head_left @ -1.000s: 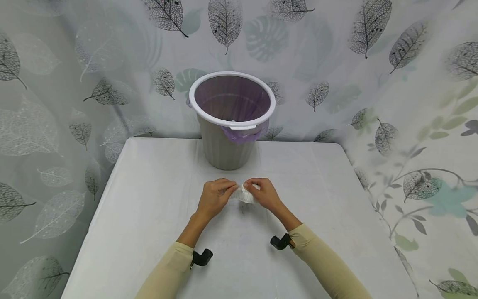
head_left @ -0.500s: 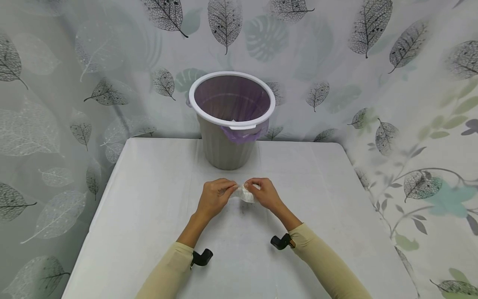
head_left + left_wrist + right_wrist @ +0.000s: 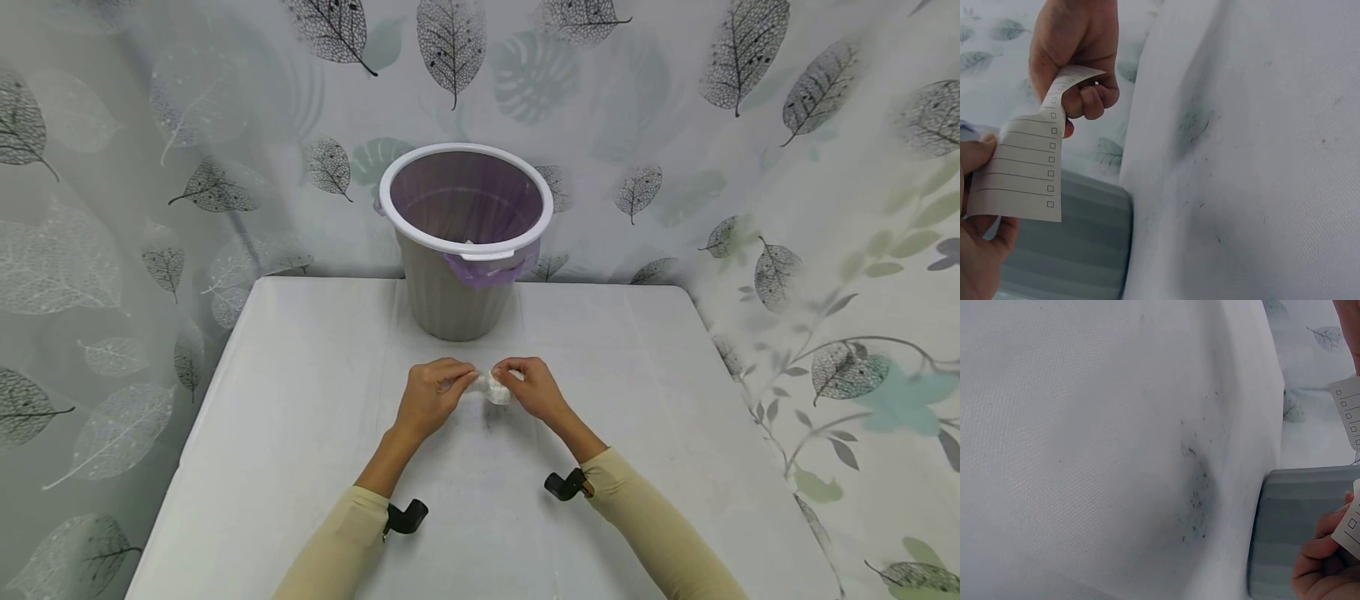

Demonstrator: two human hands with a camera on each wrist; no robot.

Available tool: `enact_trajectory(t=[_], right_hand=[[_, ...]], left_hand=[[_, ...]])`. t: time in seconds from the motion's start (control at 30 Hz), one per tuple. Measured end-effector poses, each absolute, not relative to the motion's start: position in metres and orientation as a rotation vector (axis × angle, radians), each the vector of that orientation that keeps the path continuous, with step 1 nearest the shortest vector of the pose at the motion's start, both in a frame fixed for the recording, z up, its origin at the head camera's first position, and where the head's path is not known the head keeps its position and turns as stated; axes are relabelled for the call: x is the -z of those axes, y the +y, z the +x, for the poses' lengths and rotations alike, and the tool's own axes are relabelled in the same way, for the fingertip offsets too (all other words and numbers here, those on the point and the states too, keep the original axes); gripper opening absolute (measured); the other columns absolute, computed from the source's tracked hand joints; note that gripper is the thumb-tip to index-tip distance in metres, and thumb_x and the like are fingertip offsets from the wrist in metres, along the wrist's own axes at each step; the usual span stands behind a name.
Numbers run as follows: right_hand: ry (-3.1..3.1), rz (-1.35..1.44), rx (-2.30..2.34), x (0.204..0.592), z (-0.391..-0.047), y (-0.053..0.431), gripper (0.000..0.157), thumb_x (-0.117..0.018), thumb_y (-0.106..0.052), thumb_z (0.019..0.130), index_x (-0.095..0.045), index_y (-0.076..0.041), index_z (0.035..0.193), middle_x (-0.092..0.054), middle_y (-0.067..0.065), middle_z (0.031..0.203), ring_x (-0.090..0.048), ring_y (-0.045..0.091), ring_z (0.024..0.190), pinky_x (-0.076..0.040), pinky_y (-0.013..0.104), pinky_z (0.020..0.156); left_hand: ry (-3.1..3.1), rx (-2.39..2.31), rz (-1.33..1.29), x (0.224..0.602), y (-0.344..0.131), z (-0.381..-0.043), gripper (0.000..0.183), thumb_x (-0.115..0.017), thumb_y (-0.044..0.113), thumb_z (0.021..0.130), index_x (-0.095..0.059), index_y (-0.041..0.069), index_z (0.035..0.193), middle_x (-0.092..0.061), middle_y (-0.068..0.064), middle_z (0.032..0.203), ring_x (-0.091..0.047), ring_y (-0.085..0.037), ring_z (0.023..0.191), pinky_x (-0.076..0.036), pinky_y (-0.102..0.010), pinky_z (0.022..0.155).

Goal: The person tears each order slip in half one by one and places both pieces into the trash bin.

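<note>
A white paper slip (image 3: 1019, 169) printed with ruled lines and a column of small checkboxes spans between my two hands above the table. My left hand (image 3: 432, 396) pinches one end between thumb and fingers. At the other end, my right hand (image 3: 528, 390) pinches the slip, which bends and narrows toward those fingers in the left wrist view. Only parts of the paper enter the right wrist view, beside my right hand (image 3: 1329, 556), and its middle lies outside that frame.
Just beyond the hands stands a grey bin (image 3: 457, 300) with a white rim and a purple liner. Small dark specks (image 3: 1196, 500) lie on the white-covered table (image 3: 315, 333) below the paper. A leaf-patterned curtain (image 3: 630, 83) surrounds the far side.
The paper's portion near my right hand has curled and bunched, so less of its lined face shows. Both hands stay in nearly the same place.
</note>
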State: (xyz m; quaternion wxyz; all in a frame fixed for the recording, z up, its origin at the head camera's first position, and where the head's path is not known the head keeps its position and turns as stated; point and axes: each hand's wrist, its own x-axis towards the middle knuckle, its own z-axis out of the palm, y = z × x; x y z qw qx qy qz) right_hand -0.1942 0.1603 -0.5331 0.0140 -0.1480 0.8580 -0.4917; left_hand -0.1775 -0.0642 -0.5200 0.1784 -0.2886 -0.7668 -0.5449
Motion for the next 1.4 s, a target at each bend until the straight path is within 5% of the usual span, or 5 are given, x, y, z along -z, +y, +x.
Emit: enact_trajectory(t=[1.4], right_hand=[[2.728, -0.474, 1.493, 0.539, -0.197, 0.172, 0.018, -0.067, -0.012, 0.102, -0.08, 0.0, 0.102, -0.076, 0.008, 0.102, -0.063, 0.021, 0.088, -0.051, 0.041, 0.081]], left_hand=[[-2.149, 1.555, -0.803, 0.518, -0.062, -0.178, 0.007, -0.08, 0.0, 0.091, -0.082, -0.001, 0.098, -0.078, -0.008, 0.093, -0.073, -0.02, 0.08, -0.058, -0.032, 0.065]])
